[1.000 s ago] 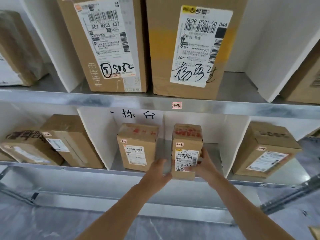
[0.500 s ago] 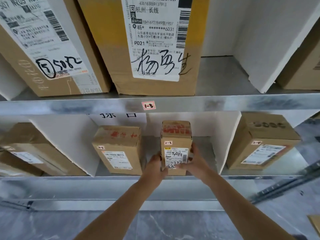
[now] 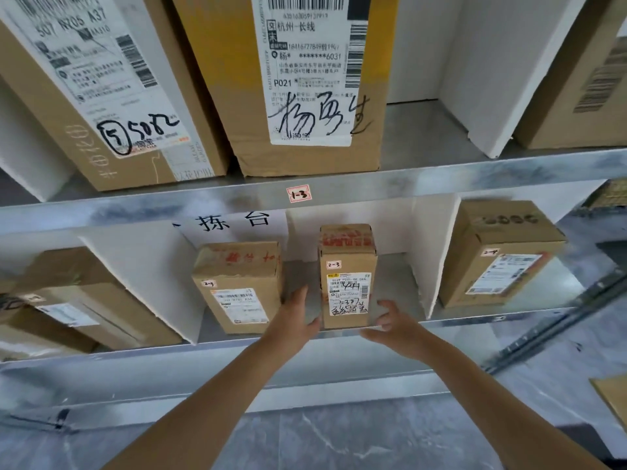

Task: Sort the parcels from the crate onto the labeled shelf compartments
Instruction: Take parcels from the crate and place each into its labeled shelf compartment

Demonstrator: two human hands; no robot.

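Your 2-3 parcel (image 3: pixel 347 252) stood upright on the lower shelf (image 3: pixel 492 318), centre of frame, in the compartment between the left divider (image 3: pixel 146 276) and the right divider (image 3: pixel 434 256). Shipping label faced you, bottom edge close to the shelf lip

Your left hand (image 3: pixel 298 322) sat at the parcel's lower-left corner, fingers (image 3: pixel 300 296) straight and pointing into the gap beside it, thumb by the box edge; couldn't tell whether it touched the cardboard. Your right hand (image 3: pixel 395 325) was just off the lower-right corner, fingers loosely curled and spread, nothing in them. Neither hand gripped the parcel

Neighbour parcel (image 3: pixel 237 286) stood in the same compartment, just left in frame, with your left hand in the gap between the two. Past the right divider, a tilted 2-4 parcel (image 3: pixel 498 252). Lower left of frame: brown boxes (image 3: pixel 84 300) lying at an angle

1-3 tag (image 3: pixel 298 194) sat on the upper shelf beam (image 3: pixel 203 201), right above the parcel. On that shelf: large carton (image 3: pixel 305 79) top centre and second carton (image 3: pixel 101 89) upper left, both with handwriting on their labels
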